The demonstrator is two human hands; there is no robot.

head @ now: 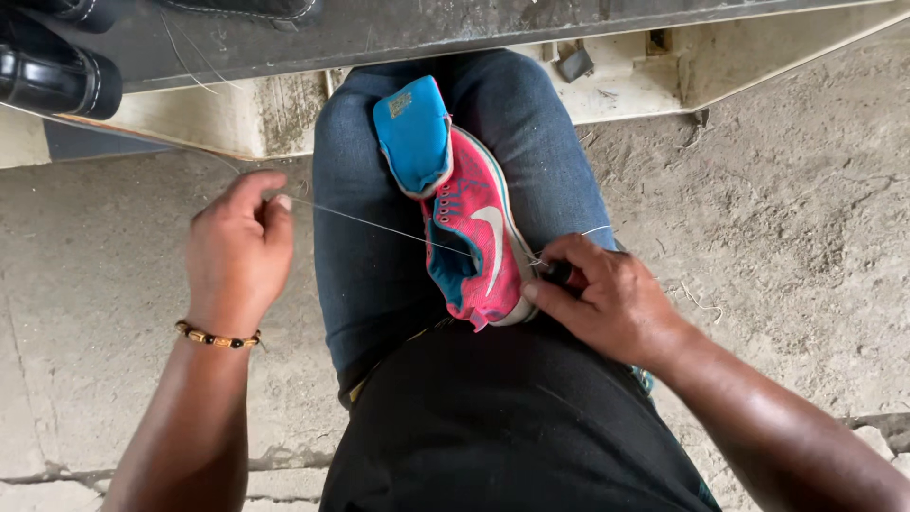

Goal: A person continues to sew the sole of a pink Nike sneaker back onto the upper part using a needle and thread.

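A pink sports shoe (479, 237) with a blue lining lies on my lap, held between my knees in blue jeans (379, 256). A blue insole (414, 133) sticks out of its opening. My left hand (237, 251) is out to the left, fingers pinched on a thin pale thread (370, 221) pulled taut from the shoe's side. My right hand (602, 294) rests against the shoe's white sole edge and grips a small dark-handled tool (557, 273) at the point where the thread enters.
A dark bench top (379, 33) on a pale base (218, 114) stands just ahead of my knees, with black shoes (57, 71) on its left end. Rough concrete floor (787, 218) lies on both sides, cracked near the bottom left.
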